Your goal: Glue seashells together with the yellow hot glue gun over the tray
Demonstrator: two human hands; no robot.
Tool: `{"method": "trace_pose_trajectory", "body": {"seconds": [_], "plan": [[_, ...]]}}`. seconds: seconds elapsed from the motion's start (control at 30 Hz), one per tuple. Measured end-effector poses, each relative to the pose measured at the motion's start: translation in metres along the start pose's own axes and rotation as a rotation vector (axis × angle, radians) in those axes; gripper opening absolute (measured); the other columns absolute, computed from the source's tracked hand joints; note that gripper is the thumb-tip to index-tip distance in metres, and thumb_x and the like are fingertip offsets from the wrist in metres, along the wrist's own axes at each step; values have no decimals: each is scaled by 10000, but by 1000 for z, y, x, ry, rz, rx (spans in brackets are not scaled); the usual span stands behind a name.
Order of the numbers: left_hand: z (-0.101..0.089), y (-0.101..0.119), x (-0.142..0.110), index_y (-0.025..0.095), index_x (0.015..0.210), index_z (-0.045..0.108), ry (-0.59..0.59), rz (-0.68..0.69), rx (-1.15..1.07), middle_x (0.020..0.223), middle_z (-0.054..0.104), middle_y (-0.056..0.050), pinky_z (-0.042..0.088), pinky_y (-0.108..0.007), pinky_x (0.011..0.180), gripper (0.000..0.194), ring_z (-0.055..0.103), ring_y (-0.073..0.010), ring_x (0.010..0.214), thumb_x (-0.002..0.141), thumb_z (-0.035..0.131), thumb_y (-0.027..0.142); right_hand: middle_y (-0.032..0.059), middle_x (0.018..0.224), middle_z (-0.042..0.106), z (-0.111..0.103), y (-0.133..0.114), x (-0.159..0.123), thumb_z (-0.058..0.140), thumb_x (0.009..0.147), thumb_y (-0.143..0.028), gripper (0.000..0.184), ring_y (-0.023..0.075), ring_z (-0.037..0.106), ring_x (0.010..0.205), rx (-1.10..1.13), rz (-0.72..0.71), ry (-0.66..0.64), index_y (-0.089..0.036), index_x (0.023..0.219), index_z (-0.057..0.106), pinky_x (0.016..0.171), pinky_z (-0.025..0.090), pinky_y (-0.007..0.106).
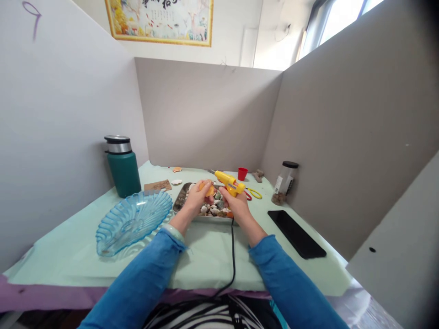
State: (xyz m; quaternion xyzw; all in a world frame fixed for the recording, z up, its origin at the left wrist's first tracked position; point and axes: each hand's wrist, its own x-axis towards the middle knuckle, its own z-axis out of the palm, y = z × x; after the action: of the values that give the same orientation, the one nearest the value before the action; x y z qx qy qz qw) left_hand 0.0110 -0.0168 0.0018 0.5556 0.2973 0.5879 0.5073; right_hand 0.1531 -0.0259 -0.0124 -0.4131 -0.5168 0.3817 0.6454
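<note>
My right hand (pixel 236 204) grips a yellow hot glue gun (pixel 229 182), its nozzle pointing left towards my other hand. My left hand (pixel 196 198) pinches a small orange shell (pixel 209 189) right at the nozzle tip. Both hands hover over a metal tray (pixel 179 201) filled with several mixed shells and stones. The gun's black cord (pixel 233 256) runs down over the table's front edge towards me.
A blue shell-shaped glass dish (pixel 132 220) lies at the left, a green flask (pixel 122 165) behind it. A black phone (pixel 296 233), a jar with a black lid (pixel 284 183), a red cup (pixel 242 173) and yellow-handled scissors (pixel 254 193) are at the right. Partition walls enclose three sides.
</note>
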Motion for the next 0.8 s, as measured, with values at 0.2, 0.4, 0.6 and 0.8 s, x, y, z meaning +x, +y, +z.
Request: {"method": "trace_pose_trajectory", "body": {"seconds": [0.2, 0.4, 0.6, 0.8], "plan": [[-3, 5, 2, 153, 939, 583, 97, 36, -10, 700, 607, 12, 480, -225, 445, 326, 559, -103, 505, 776, 725, 396, -17, 535, 563, -1, -3, -5, 740, 687, -484, 346, 127, 508, 504, -222, -41, -29, -150, 765, 691, 477, 402, 247], [-4, 6, 4, 145, 851, 576, 119, 40, -17, 646, 576, 18, 466, -223, 433, 312, 534, -93, 472, 787, 722, 413, -6, 527, 568, 2, -12, -9, 730, 676, -445, 290, 150, 545, 550, -241, -65, -34, -164, 689, 663, 497, 401, 253], [-5, 6, 5, 149, 838, 575, 95, 53, -35, 585, 551, 30, 458, -225, 443, 357, 530, -96, 460, 784, 723, 468, -3, 560, 587, 2, -10, -8, 729, 666, -430, 275, 147, 551, 569, -244, -88, -18, -167, 676, 650, 523, 411, 252], [-7, 4, 6, 152, 798, 564, 80, 82, -74, 636, 575, 21, 441, -223, 440, 398, 533, -89, 469, 751, 735, 507, -4, 537, 564, 1, -7, -7, 721, 681, -455, 295, 157, 555, 574, -269, -81, -15, -170, 667, 643, 524, 409, 256]]}}
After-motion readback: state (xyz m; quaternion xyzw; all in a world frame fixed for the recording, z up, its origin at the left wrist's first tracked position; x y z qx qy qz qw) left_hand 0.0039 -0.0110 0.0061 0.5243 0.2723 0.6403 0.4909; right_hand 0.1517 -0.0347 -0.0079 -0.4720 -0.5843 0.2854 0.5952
